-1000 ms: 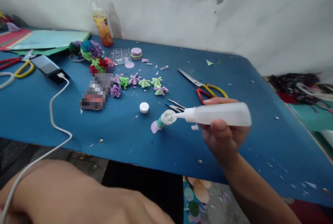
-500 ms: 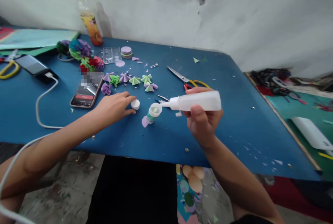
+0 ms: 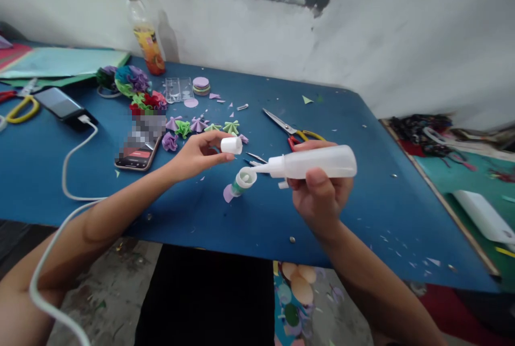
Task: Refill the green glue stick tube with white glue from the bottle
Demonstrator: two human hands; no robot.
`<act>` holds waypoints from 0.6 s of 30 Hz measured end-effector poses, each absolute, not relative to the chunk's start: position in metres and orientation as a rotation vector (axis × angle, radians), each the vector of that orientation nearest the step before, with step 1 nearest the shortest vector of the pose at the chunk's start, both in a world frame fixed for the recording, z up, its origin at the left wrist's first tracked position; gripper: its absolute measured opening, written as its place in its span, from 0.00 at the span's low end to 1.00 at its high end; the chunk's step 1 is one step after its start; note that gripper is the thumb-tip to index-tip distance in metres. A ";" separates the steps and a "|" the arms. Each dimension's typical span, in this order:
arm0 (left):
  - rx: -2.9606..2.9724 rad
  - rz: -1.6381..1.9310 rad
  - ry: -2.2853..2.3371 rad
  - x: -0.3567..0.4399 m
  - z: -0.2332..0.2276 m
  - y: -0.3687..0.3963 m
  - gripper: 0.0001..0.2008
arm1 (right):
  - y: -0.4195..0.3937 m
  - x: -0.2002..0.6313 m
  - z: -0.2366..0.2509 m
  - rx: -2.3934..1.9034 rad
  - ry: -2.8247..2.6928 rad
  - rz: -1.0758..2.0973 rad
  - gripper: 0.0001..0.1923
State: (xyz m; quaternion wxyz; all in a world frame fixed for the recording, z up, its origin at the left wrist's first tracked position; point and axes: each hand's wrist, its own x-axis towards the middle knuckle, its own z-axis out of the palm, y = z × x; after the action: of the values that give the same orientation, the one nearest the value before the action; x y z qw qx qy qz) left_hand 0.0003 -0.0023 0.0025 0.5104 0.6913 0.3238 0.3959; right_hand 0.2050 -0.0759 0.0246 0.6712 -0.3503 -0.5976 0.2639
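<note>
Translucent plastic forms the squeeze bottle [image 3: 319,162], which is gripped by the right hand [image 3: 322,196], thumb in front and fingers wrapped behind. It is held nearly level, apparently so that its narrow nozzle [image 3: 263,169] can be pointed at the small tube [image 3: 242,184] standing between the two hands. The tip is seen at the tube's rim; whether the rim is touched cannot be told. A white cap [image 3: 231,146] is pinched at the fingertips of the left hand [image 3: 197,155] and raised just beyond the tube, perhaps so that it is near the mouth without covering it. The hands are held apart, each clamped on its own thing. Scissors [image 3: 287,127] are laid beyond the right hand, and folded pieces [image 3: 183,129] are grouped beyond the left, presumably to be within reach yet out of the tube's way.
</note>
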 end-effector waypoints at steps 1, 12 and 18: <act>1.583 0.945 0.773 0.001 0.000 -0.002 0.18 | -0.076 0.204 0.027 -0.795 -1.348 0.582 0.14; 1.495 0.870 0.753 0.000 0.000 -0.005 0.23 | -0.053 0.195 0.057 -0.764 -1.345 0.472 0.13; 1.460 0.878 0.737 0.000 -0.006 -0.006 0.22 | -0.054 0.200 0.039 -0.802 -1.384 0.484 0.15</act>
State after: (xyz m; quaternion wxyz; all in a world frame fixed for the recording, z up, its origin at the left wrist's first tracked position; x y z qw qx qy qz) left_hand 0.0004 -0.0057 -0.0063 0.5991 0.6298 0.3179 0.3787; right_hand 0.2001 -0.0539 0.0390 0.6708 -0.3560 -0.6142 0.2147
